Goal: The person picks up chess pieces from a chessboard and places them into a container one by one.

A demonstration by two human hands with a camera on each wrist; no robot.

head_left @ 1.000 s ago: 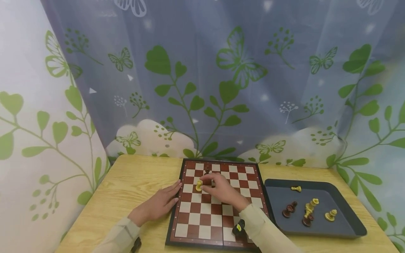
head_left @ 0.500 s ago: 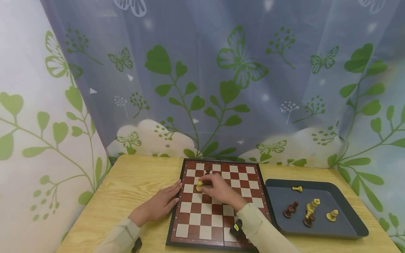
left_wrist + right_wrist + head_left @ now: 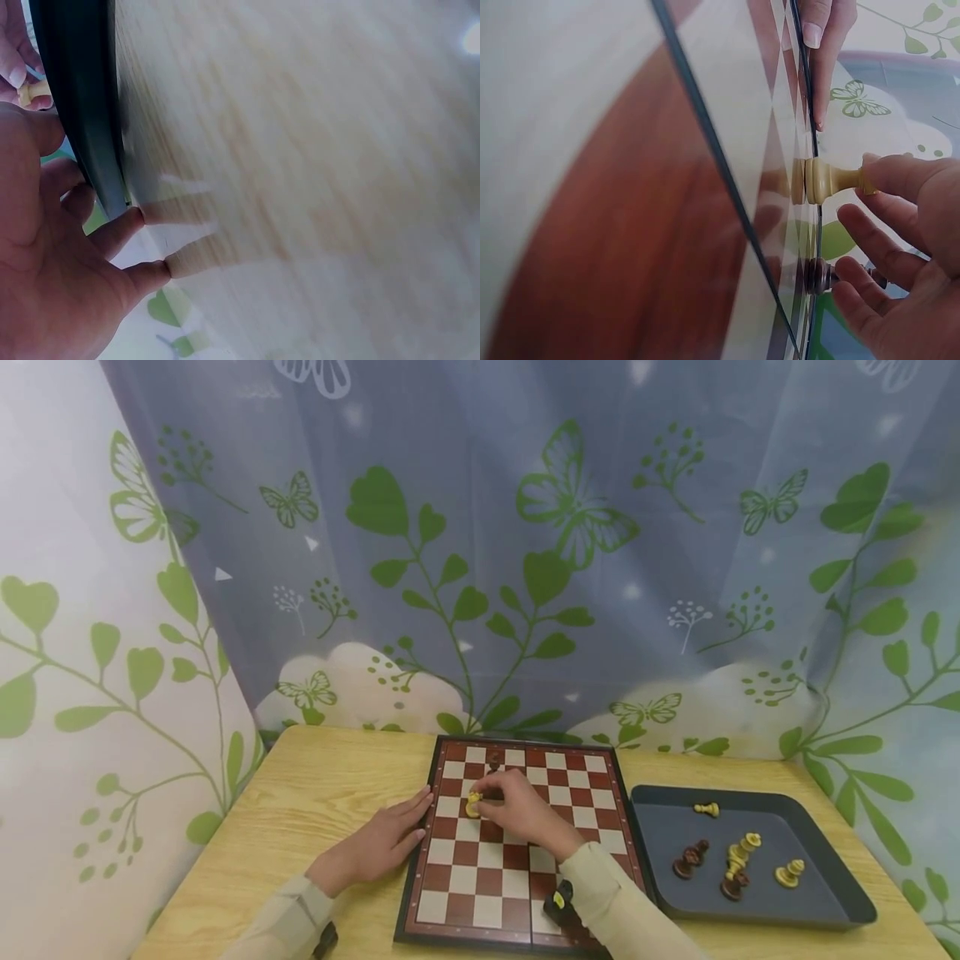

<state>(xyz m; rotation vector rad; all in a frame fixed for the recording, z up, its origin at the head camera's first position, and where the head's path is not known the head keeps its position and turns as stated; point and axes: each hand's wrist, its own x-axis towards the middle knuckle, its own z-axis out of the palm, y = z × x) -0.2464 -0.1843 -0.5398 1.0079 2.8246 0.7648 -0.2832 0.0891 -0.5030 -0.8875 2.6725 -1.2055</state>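
Note:
On the left part of the red-and-white chessboard [image 3: 463,878], my right hand [image 3: 521,808] pinches the top of a yellow chess piece [image 3: 473,805] between thumb and index finger. The right wrist view shows the yellow piece [image 3: 829,180] upright with its base right at the board surface; the fingertips hide its head. A dark chess piece [image 3: 494,762] stands just behind the hand and lies near my lower fingers in the right wrist view. My left hand [image 3: 373,843] rests at the board's left edge, fingers extended, with fingertips touching the wooden table and the board's dark side [image 3: 86,90].
A dark grey tray [image 3: 813,906] right of the board holds several yellow and dark chess pieces, some lying over, one yellow piece [image 3: 789,873] upright. The wooden table [image 3: 330,768] backs onto a patterned curtain [image 3: 480,568].
My right wrist has shifted slightly to the left, while the fingers stay on the yellow piece. The left hand has not moved.

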